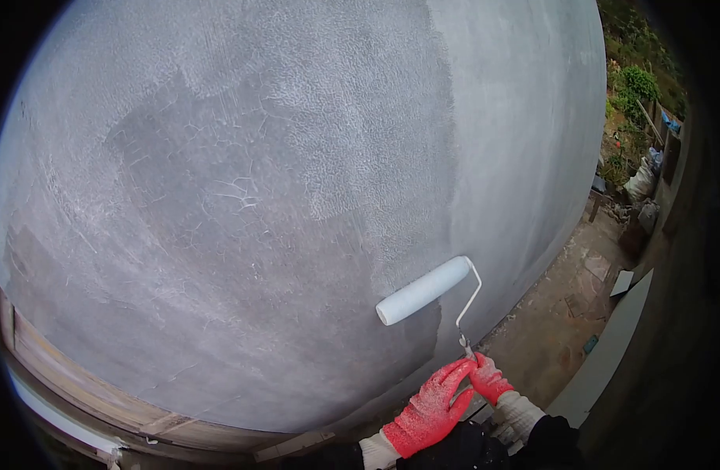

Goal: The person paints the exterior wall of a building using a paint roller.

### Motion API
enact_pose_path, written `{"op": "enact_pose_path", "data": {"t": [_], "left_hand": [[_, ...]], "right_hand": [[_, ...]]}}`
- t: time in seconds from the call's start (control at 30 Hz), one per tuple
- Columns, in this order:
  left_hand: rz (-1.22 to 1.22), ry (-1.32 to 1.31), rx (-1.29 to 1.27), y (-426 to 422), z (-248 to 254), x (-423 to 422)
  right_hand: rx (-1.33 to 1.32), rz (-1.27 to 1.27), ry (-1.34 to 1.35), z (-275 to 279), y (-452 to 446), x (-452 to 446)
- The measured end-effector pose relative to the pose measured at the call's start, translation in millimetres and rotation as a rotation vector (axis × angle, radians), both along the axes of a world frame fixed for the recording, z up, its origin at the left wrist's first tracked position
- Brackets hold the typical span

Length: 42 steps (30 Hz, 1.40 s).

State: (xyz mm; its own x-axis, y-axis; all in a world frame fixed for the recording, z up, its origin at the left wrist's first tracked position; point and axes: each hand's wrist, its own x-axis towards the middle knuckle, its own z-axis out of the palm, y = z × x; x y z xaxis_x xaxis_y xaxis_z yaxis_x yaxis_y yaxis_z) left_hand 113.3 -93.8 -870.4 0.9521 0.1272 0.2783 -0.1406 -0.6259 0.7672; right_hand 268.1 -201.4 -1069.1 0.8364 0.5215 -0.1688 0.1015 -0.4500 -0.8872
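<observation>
A paint roller with a pale, fluffy sleeve [423, 291] rests against or just before the grey wall [235, 180]. Its white bent wire frame [471, 296] runs down to the gloved hands. My right hand [489, 377], in a red-coated glove with a pale cuff, is closed around the roller's handle, which it mostly hides. My left hand [429, 409], in a matching glove dusted with white specks, has its fingers curled against the top of the handle. Its thumb stands apart, and its grip is partly hidden. Rough, lighter coating covers part of the wall above the sleeve.
A wooden ledge [78, 378] runs below the wall at lower left. On the right lies a dirt and concrete ground strip [560, 313] with a long pale board [611, 364]. Farther back are white sacks [640, 180] and green plants [638, 82].
</observation>
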Motion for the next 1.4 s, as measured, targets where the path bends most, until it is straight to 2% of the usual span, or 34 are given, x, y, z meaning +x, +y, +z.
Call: {"op": "enact_pose_path", "data": {"t": [0.1,0.13,0.3,0.5,0.67,0.87,0.93,1.0,1.03,1.1,1.17,1.23,1.27,1.33,1.4], "left_hand": [[-0.017,0.088,-0.065,-2.7,-3.6,-4.7],[-0.018,0.094,-0.066,-3.6,-5.4,-6.4],[-0.059,0.177,-0.066,-0.1,-9.9,-7.3],[-0.021,0.26,-0.04,2.2,-21.0,-5.4],[0.006,0.364,0.001,8.2,-15.6,-9.4],[-0.013,0.484,0.016,11.6,-26.0,-18.0],[-0.012,0.505,0.035,11.0,-29.5,-18.3],[-0.004,0.522,0.063,10.5,-30.0,-18.6],[-0.014,0.56,0.054,10.4,-28.7,-18.0],[-0.04,0.595,0.046,10.3,-28.7,-17.8],[-0.052,0.572,0.089,9.4,-34.8,-18.8],[-0.141,0.498,0.189,15.7,-27.7,-21.0],[-0.114,0.481,0.209,17.2,-22.5,-20.3],[-0.017,0.613,0.044,16.2,-17.1,-16.7],[0.035,0.555,0.024,16.7,-12.0,-13.7]], "right_hand": [[-0.083,0.089,0.178,-52.8,-21.3,-16.9],[-0.083,0.088,0.184,-54.9,-25.2,-20.4],[-0.156,0.054,0.092,-3.4,-19.7,-18.8],[0.119,0.034,0.018,118.7,22.7,28.3],[0.192,-0.067,0.049,153.5,35.7,44.1],[-0.008,0.076,0.036,63.8,-8.1,14.2],[-0.059,0.088,0.054,14.4,-24.7,4.9],[-0.227,0.136,0.011,-36.4,-33.1,1.7],[-0.215,0.144,0.002,-31.1,-32.4,-2.3],[-0.346,0.132,0.387,-1.6,-28.9,-8.5],[-0.329,0.166,0.151,-55.3,-32.1,-9.1],[-0.311,0.154,0.202,-65.4,-32.3,-9.0],[-0.291,0.172,0.176,-50.2,-28.1,-5.9],[-0.257,0.176,-0.055,-2.6,-31.7,-14.2],[-0.177,0.162,-0.106,49.2,-19.6,-12.4]]}}
